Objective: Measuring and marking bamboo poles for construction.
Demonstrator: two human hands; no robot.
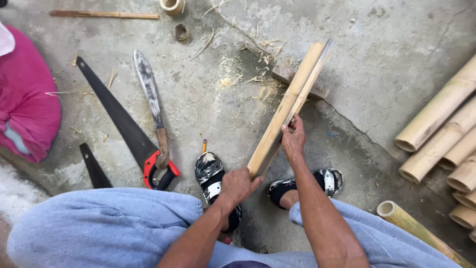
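Near the middle of the frame, a split bamboo slat (286, 106) leans diagonally, its upper end resting on a small wooden block (290, 74) on the concrete floor (386, 59). The left hand (239, 184) is clenched around the slat's lower end. The right hand (293, 140) grips a long blade (313, 74) lying along the slat's right edge. Both feet wear black-and-white sandals (210, 173) just below the slat. Left of centre lie a handsaw with a red-and-black handle (126, 126) and a machete with a wooden handle (151, 101), side by side. Whole bamboo poles (439, 129) are stacked at the right edge. A pink cloth bundle (25, 94) sits at the far left. A pencil (204, 146) lies near the left sandal.
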